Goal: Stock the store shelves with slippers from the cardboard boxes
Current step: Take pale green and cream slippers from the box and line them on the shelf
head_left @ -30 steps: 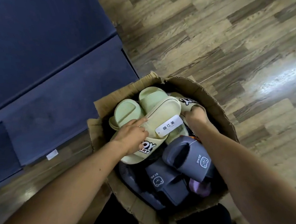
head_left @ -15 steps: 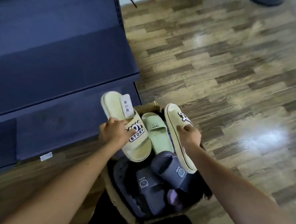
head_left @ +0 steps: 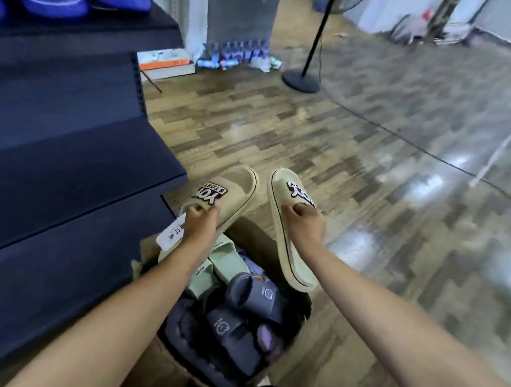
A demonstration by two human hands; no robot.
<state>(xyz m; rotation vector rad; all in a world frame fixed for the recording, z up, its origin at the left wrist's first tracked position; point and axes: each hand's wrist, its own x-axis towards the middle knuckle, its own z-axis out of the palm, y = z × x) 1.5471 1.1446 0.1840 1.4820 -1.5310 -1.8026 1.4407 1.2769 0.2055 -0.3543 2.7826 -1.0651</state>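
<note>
My left hand [head_left: 200, 222] grips a cream slipper [head_left: 232, 195] with a black-and-white logo strap, held above the box; a white tag [head_left: 170, 234] hangs from it. My right hand [head_left: 305, 222] grips the matching cream slipper [head_left: 285, 221], tilted on its edge. Below them the cardboard box [head_left: 147, 253] holds pale green slippers [head_left: 223, 265] and dark grey slippers [head_left: 252, 299]. Dark blue store shelves [head_left: 58, 168] step down on the left.
Blue slippers [head_left: 55, 5] line the top shelf. A standing fan's base [head_left: 301, 79] and pole rise on the wood floor beyond. Stacked boxes [head_left: 167, 64] and a pack of bottles [head_left: 234, 51] sit against the far wall.
Both hands have lifted the cream pair up out of the box and apart. The view has tipped up from the box toward the room.
</note>
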